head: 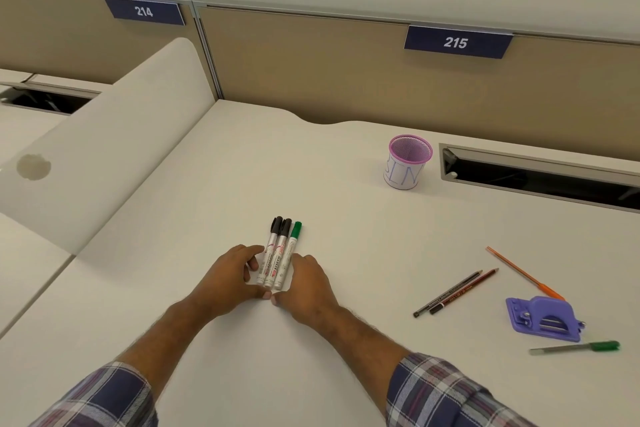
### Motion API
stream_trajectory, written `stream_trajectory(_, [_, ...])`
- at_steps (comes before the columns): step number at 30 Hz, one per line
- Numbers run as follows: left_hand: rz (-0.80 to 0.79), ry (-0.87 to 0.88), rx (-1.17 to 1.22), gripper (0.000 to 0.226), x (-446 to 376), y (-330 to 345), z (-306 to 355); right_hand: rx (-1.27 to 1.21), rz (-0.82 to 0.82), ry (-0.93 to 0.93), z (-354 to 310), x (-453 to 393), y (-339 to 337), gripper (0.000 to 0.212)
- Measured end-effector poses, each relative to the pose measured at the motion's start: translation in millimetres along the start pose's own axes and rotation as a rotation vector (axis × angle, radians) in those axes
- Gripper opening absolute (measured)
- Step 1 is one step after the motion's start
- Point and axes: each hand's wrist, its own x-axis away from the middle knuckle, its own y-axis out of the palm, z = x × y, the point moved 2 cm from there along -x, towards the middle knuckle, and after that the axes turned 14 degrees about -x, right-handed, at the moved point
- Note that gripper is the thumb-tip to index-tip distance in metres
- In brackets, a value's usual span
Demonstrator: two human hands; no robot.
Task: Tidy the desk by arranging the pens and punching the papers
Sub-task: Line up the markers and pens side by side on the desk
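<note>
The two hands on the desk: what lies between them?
In the head view, three markers lie side by side between the left hand and right hand: two black-capped, one green-capped.

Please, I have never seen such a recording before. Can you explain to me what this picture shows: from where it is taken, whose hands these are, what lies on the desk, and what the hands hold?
There is no machine here. A person wears a camera on the head, so this one picture looks down at that person's own arms in checked sleeves.

The left hand and the right hand press from both sides against three markers, two with black caps and one with a green cap, which lie side by side on the white desk. The hands bracket them rather than lift them.

Further back stands a purple mesh pen cup. At the right lie two pencils, an orange pen, a purple hole punch and another green-capped marker. I see no papers in this picture.
</note>
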Motion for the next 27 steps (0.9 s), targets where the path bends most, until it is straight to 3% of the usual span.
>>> stream_trajectory(18, [-0.023,0.015,-0.025,0.089,0,-3,1,0.007,0.003,0.010,3,-3,4,0.060])
stream_trajectory(23, [-0.044,-0.035,-0.036,0.099,7,-5,4,0.008,-0.021,0.044,9,3,-3,0.064])
stream_trajectory(27, [0.091,-0.046,-0.114,0.102,22,-12,11,0.007,0.004,0.053,21,19,-22,0.077])
